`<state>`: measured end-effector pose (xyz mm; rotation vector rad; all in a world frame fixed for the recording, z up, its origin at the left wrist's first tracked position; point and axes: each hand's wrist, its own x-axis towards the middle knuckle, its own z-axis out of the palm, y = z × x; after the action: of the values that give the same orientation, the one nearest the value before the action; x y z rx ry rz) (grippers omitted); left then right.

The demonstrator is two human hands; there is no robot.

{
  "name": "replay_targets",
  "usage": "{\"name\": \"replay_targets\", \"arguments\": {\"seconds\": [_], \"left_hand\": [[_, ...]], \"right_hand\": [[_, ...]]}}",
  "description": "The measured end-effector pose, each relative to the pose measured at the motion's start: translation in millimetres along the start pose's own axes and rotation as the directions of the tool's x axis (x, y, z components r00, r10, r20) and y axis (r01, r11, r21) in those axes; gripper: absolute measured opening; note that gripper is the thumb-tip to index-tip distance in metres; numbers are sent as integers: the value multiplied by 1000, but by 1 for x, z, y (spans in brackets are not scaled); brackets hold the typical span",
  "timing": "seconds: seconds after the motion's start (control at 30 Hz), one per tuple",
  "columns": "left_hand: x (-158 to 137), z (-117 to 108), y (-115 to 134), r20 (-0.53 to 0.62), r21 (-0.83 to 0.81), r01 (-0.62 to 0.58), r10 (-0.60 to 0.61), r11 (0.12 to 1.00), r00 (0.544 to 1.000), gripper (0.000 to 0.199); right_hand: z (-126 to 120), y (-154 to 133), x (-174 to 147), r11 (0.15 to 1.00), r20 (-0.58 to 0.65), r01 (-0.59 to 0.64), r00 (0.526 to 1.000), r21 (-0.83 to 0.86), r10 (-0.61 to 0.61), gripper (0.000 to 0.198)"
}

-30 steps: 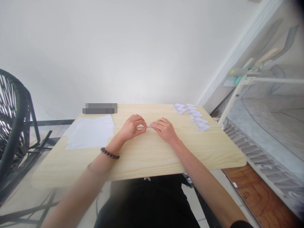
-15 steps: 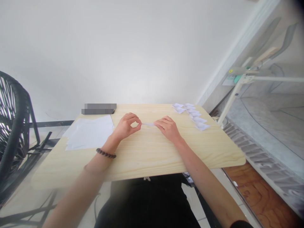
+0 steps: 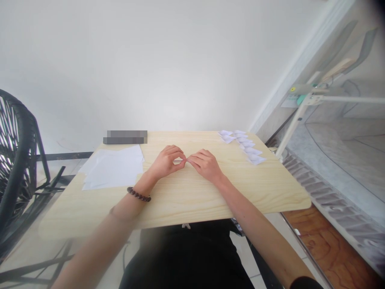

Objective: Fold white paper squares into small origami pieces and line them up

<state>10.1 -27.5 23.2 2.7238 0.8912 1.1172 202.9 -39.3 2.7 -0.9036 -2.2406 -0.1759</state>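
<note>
Pinching a tiny bit of white paper [image 3: 185,160] between our fingertips, we are holding it just above the middle of the tabletop [image 3: 186,196]. Our left hand [image 3: 166,161] and our right hand [image 3: 204,164] are meeting there, both curled almost closed around it. The paper is so small that we are barely seeing it. Flat white sheets [image 3: 112,171] are lying at the left of the frame, and little folded pieces [image 3: 245,146] are sitting in a row at the upper right. If we are pulling too hard, the bit may tear. If our pinch is loosening, it may slip and fall.
</note>
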Motion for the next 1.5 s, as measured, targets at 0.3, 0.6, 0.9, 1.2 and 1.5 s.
{"name": "replay_targets", "arguments": {"seconds": [0.3, 0.6, 0.9, 1.2, 1.5], "left_hand": [[-2, -7, -3, -8, -23, 27, -27, 999, 1000, 7], [-2, -9, -3, -22, -29, 34, -35, 999, 999, 6], [-3, -10, -6, -50, -15, 63, -64, 998, 997, 7], [-3, -8, -5, -40, -9, 58, -59, 998, 997, 9], [1, -2, 3, 23, -11, 21, -21, 1000, 1000, 9]], "right_hand": [[-11, 9, -4, 999, -33, -40, 999, 10, 40, 19], [-10, 9, -4, 999, -29, -51, 998, 18, 51, 21], [-12, 12, -6, 997, -29, -80, 996, 4, 80, 21], [-11, 9, -4, 998, -16, -66, 998, 18, 66, 22], [-1, 0, 0, 1000, 17, 3, 1000, 27, -3, 21]]}}
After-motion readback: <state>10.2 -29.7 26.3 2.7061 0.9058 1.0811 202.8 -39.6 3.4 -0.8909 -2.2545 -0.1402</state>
